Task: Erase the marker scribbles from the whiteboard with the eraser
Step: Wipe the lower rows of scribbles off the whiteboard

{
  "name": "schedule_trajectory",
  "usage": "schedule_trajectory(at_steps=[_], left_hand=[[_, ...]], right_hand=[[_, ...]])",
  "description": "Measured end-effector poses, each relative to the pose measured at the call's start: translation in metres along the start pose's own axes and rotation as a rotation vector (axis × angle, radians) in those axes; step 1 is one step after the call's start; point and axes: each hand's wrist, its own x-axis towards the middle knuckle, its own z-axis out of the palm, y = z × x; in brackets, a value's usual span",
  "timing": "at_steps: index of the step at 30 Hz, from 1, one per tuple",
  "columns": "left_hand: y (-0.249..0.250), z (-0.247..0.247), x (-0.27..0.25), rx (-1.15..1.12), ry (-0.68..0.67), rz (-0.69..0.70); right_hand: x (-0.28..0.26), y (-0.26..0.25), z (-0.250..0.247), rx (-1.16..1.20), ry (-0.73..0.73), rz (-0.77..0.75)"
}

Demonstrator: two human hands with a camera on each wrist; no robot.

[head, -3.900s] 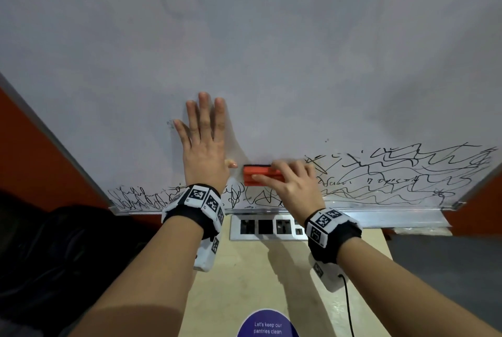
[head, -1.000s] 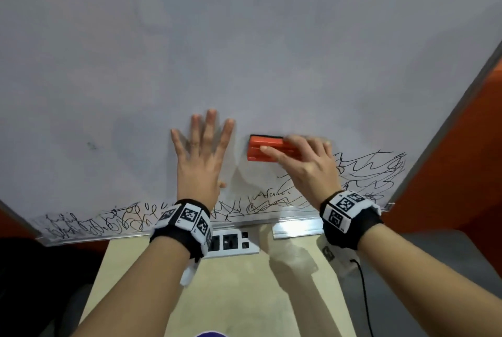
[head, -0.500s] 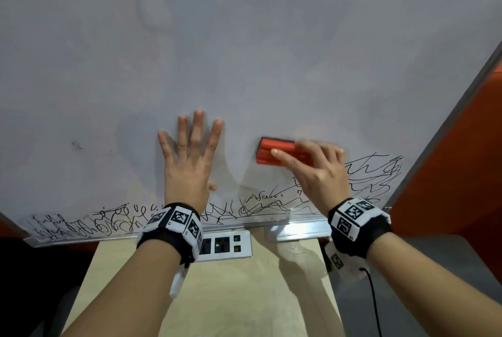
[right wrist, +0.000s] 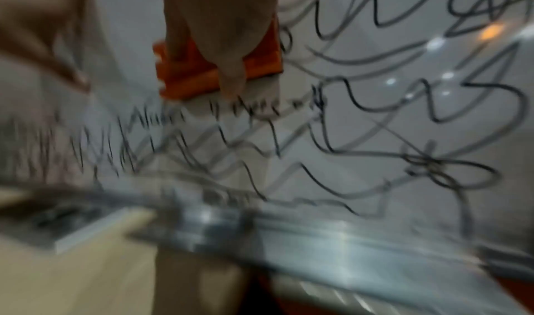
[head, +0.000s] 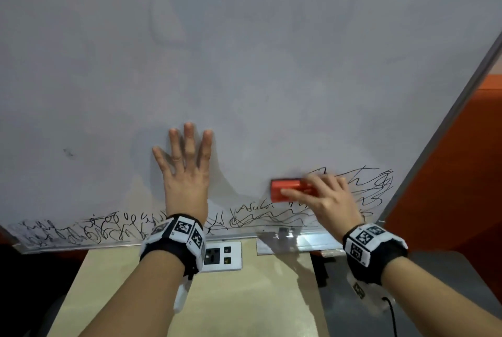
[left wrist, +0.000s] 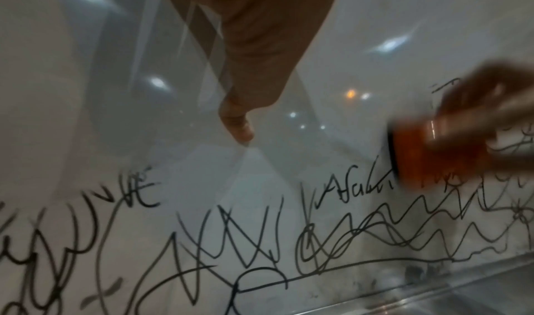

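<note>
The whiteboard (head: 244, 51) fills the head view, mostly wiped. Black marker scribbles (head: 364, 190) sit near its lower right corner, and a band of scribbles (head: 81, 230) runs along the bottom edge. My right hand (head: 323, 198) grips the orange eraser (head: 285, 190) and presses it flat on the board at the left edge of the right-hand scribbles. The eraser (right wrist: 202, 73) shows under my fingers in the right wrist view, and blurred in the left wrist view (left wrist: 433, 151). My left hand (head: 184, 170) lies flat on the board with fingers spread, left of the eraser.
A metal tray (head: 298, 241) runs under the board's bottom edge. Below it are a white socket panel (head: 222, 255) and a beige table top (head: 217, 304). An orange wall (head: 448, 187) lies beyond the board's right frame. A black cable (head: 391, 315) hangs from my right wrist.
My right hand has slid the eraser down and to the right, into the scribbles by the right corner. Since 3.9 s ago much of the upper right scribble is gone. My left hand stays flat.
</note>
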Motion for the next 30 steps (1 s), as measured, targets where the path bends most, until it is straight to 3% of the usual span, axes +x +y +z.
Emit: schedule_trajectory(at_steps=[2, 3, 10, 16, 21, 23, 27, 30], left_hand=[[0.007, 0.007, 0.002, -0.001, 0.081, -0.04], [0.009, 0.009, 0.004, -0.023, 0.097, -0.048], [0.015, 0.007, 0.002, -0.087, 0.072, -0.07], [0.011, 0.008, 0.002, -0.054, 0.137, -0.057], [0.015, 0.005, 0.002, -0.025, 0.095, -0.07], [0.02, -0.004, -0.004, -0.068, 0.069, -0.071], [0.045, -0.026, -0.017, -0.146, 0.043, 0.166], [0.067, -0.033, -0.001, -0.143, 0.074, 0.27]], right_hand=[[-0.024, 0.003, 0.01, -0.043, -0.13, -0.135], [-0.027, 0.008, 0.009, -0.045, -0.124, -0.139], [0.019, 0.022, -0.019, -0.007, 0.203, 0.095], [-0.007, 0.014, -0.001, 0.001, 0.03, -0.005], [0.012, 0.014, -0.02, -0.011, 0.248, 0.249], [0.013, 0.009, -0.02, 0.047, 0.242, 0.262], [0.006, 0.005, -0.007, 0.05, 0.234, 0.286], [-0.002, -0.002, 0.002, 0.079, 0.291, 0.432]])
